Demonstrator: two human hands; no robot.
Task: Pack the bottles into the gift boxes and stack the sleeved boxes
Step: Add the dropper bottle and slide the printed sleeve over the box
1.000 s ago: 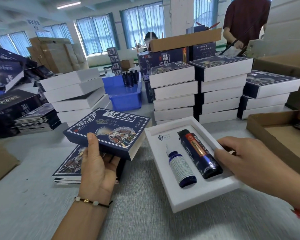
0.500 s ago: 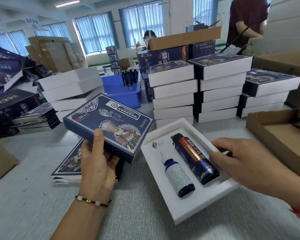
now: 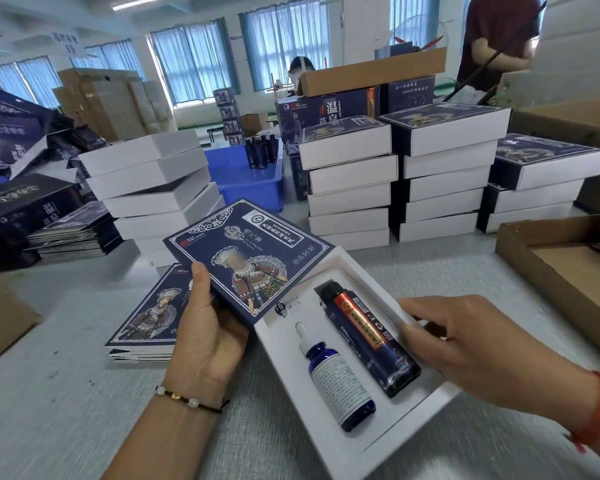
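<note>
Your left hand (image 3: pixel 201 337) grips the blue sleeve (image 3: pixel 248 254), thumb on top, and holds it just above the top-left corner of the white box (image 3: pixel 426 407) on the table (image 3: pixel 49 410). Your right hand (image 3: pixel 465 344) curls round the box's right edge. The dropper bottle (image 3: pixel 336 379) and the dark bottle (image 3: pixel 368 339) lie side by side in their slots. The sleeve is tilted, so it may catch on the box corner and bend. If you push hard, the box may slide, or a bottle may pop up and block the sleeve
</note>
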